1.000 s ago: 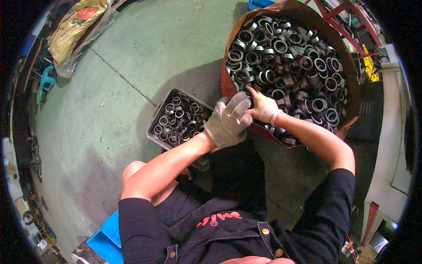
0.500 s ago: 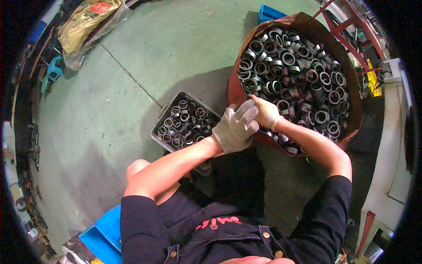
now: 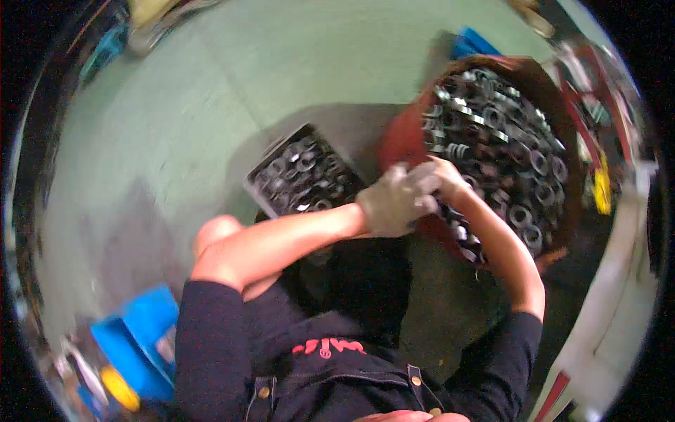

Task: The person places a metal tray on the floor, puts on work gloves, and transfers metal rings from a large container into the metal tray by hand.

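A large red-brown drum [image 3: 402, 141] full of dark metal rings [image 3: 503, 137] stands at the right. Both my hands meet at its near left rim. My left hand [image 3: 397, 202], in a thick grey work glove, is closed there, its fingers overlapping those of my right hand. My right hand [image 3: 448, 179] reaches over from the drum's side and is closed on the rim as well. Motion smears both hands, and their fingertips are hidden. Left of the drum, a grey crate [image 3: 261, 200] holds more rings [image 3: 302, 165], partly behind my left forearm.
Behind the drum lies a blue container [image 3: 474, 43]. Blue bins [image 3: 137, 334] and a yellow object [image 3: 119, 388] are at lower left. A red metal frame [image 3: 608, 98] and a pale machine housing [image 3: 622, 267] stand along the right. Green floor [image 3: 176, 126] extends to the left.
The view has shifted and blurred. The drum now appears lower and further right, showing more of its outer left wall. Both hands stay together at the rim.
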`<action>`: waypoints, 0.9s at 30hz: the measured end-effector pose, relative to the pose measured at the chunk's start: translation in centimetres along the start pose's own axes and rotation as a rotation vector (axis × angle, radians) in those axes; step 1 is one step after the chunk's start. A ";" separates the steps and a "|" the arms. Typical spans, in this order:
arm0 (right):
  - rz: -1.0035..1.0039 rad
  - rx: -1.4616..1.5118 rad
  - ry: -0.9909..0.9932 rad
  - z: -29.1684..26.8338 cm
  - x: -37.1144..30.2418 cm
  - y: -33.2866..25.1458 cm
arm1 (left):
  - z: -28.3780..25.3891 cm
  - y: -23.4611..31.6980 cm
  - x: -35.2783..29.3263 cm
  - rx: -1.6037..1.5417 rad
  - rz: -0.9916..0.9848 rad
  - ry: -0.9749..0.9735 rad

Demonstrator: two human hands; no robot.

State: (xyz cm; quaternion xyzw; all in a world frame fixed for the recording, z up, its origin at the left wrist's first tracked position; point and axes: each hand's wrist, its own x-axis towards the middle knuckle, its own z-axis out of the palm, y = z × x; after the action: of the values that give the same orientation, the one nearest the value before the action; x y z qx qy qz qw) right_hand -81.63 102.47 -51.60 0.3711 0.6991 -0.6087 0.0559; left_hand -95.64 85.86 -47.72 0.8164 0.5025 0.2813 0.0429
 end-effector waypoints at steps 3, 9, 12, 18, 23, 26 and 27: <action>0.214 0.189 -0.185 -4.3 -0.7 2.2 | -0.3 0.9 1.6 0.030 0.096 0.062; 0.005 -0.115 -0.186 -1.5 0.3 3.2 | -1.2 -0.6 -1.0 0.033 0.132 0.081; 0.090 0.429 -0.088 -5.2 0.3 11.0 | -0.4 -0.3 0.4 0.017 0.189 0.049; 0.023 0.422 0.211 0.6 -2.0 5.1 | -0.2 -0.5 -0.3 -0.036 0.176 0.198; 0.109 0.473 -0.061 -2.3 -0.7 4.3 | -0.2 -0.4 1.3 0.012 0.219 0.149; 0.287 0.834 0.100 1.6 -1.1 -1.2 | 0.3 -0.6 0.4 0.063 0.195 0.085; 0.214 0.696 0.055 -0.8 -0.6 2.4 | 0.5 -0.2 1.3 0.031 0.197 0.135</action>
State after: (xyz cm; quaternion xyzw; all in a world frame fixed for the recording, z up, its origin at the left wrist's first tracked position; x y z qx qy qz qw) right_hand -79.53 102.92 -52.99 0.4550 0.4086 -0.7907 -0.0293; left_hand -95.11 87.11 -47.63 0.8417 0.4257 0.3307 -0.0315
